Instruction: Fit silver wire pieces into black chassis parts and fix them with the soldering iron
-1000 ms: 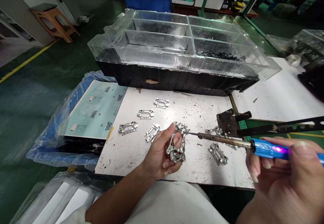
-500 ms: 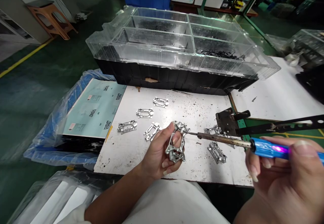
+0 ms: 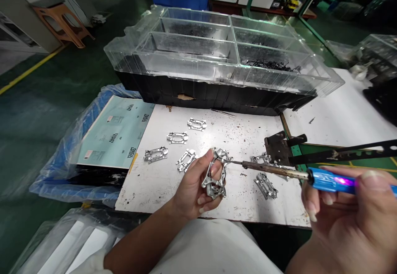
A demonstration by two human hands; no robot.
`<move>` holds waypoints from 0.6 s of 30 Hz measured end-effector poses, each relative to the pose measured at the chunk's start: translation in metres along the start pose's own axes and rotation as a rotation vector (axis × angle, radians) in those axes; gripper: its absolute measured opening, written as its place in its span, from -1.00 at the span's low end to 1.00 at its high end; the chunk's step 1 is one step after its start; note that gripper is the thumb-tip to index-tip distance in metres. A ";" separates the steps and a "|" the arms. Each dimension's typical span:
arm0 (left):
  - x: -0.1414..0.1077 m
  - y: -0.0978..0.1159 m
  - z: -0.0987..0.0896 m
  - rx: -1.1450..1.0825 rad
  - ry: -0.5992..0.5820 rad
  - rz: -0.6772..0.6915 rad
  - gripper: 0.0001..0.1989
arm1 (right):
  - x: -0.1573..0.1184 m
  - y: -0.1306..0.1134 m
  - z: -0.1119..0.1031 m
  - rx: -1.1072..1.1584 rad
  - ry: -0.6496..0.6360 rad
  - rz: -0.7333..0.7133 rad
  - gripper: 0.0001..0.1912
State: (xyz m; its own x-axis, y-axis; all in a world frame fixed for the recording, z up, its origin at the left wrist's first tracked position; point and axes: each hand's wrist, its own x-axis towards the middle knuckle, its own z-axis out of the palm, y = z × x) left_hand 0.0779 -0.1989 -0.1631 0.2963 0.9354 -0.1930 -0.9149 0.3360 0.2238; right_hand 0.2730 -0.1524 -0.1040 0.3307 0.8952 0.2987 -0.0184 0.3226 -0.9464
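Observation:
My left hand [image 3: 194, 187] grips a silvery metal frame [image 3: 216, 189] upright above the white table [image 3: 229, 135]. Closed round the blue handle of a soldering iron [image 3: 276, 170] is my right hand [image 3: 356, 208]. A purple light glows on the handle, and the iron's thin tip reaches the upper right edge of the frame. Several similar frames lie flat on the table: one [image 3: 156, 154] at the left, one [image 3: 177, 137] beside it, one [image 3: 197, 124] farther back, and another [image 3: 266, 185] under the iron on the right.
Behind the frames stands a clear divided tray [image 3: 186, 69] on a black base, with dark bits inside. A black metal bracket [image 3: 277, 148] juts in at the right. Left of the table, a blue crate [image 3: 49, 183] holds a light-blue printed sheet [image 3: 113, 131].
The held frame has tilted slightly in my left hand, its lower end a little to the left. The iron's tip stays at its upper right edge.

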 end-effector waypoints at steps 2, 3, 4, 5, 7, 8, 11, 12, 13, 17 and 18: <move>0.000 0.000 0.000 0.004 0.002 -0.002 -0.57 | -0.001 0.000 0.001 -0.009 0.003 0.005 -0.82; 0.000 0.000 0.000 0.006 0.005 -0.002 -0.57 | -0.001 0.000 0.001 -0.012 0.005 0.010 -0.82; 0.000 0.000 0.000 0.010 0.008 -0.002 -0.56 | -0.001 -0.001 0.002 -0.012 0.008 0.017 -0.81; 0.000 0.001 0.000 0.016 0.011 -0.003 -0.56 | -0.001 -0.001 0.002 -0.011 0.013 0.023 -0.81; -0.001 0.001 0.000 0.026 0.017 -0.002 -0.55 | -0.001 -0.001 0.002 -0.005 0.019 0.033 -0.79; -0.001 0.001 0.000 0.030 0.021 -0.001 -0.55 | 0.000 -0.001 0.002 -0.002 0.021 0.030 -0.79; -0.001 0.001 0.000 0.032 0.024 0.004 -0.55 | 0.000 -0.001 0.002 -0.001 0.009 0.015 -0.81; -0.001 0.001 0.000 0.032 0.026 0.004 -0.55 | 0.000 -0.001 0.002 -0.003 0.000 0.015 -0.81; -0.001 0.001 0.000 0.031 0.028 0.004 -0.55 | 0.000 -0.001 0.002 -0.002 -0.010 0.013 -0.81; -0.002 0.001 -0.001 0.035 0.026 -0.001 -0.55 | 0.001 -0.001 0.003 -0.003 -0.033 -0.005 -0.84; -0.002 0.001 -0.001 0.036 0.024 0.000 -0.55 | 0.001 -0.001 0.003 0.001 -0.041 -0.010 -0.84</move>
State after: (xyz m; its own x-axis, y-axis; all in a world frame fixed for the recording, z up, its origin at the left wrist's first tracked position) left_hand 0.0763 -0.2003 -0.1637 0.2897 0.9325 -0.2157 -0.9042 0.3405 0.2577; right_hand 0.2707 -0.1508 -0.1020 0.2916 0.9039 0.3130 -0.0162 0.3319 -0.9432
